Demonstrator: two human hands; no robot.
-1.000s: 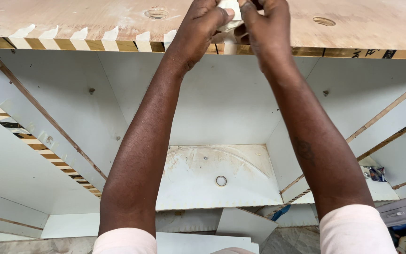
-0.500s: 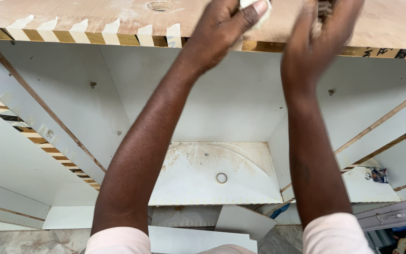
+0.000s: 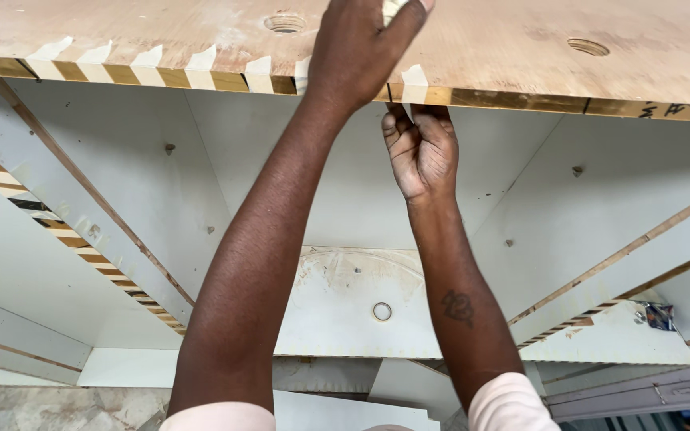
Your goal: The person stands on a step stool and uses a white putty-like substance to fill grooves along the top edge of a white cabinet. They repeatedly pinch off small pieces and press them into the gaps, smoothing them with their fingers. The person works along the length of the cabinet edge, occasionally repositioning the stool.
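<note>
Plywood board [image 3: 481, 48] fills the top of the frame, its front edge dressed with short strips of pale tape [image 3: 201, 68] at even spacing.

Left hand [image 3: 361, 48], top centre: fingers curled down on the board's top face, pinching a small pale piece, probably tape stock, only partly in view at the frame edge. Right hand [image 3: 421, 152], just below the board edge at centre: fingers bunched together, tips pressed up against the underside where the newest tape strip [image 3: 413, 80] wraps over the edge. Cannot tell whether the right fingers hold anything beyond the strip's tail.

Strip row runs from upper left to centre; the edge to the right of the hands is bare, showing the dark and yellow band [image 3: 537, 102]. Two round holes in the top face, one [image 3: 285, 22] just left of the left hand, one [image 3: 587, 46] at upper right.

Judgement on doing this well: keep the left hand pinning the top end so the strip doesn't creep, pull the tail taut over the corner, then rub it flat underneath from the edge outward. Match the spacing of the neighbouring strips.

Below: white cabinet panels [image 3: 345, 199] with screw heads, another taped edge [image 3: 65, 231] at left, a small ring [image 3: 382, 311] on the lower panel.
</note>
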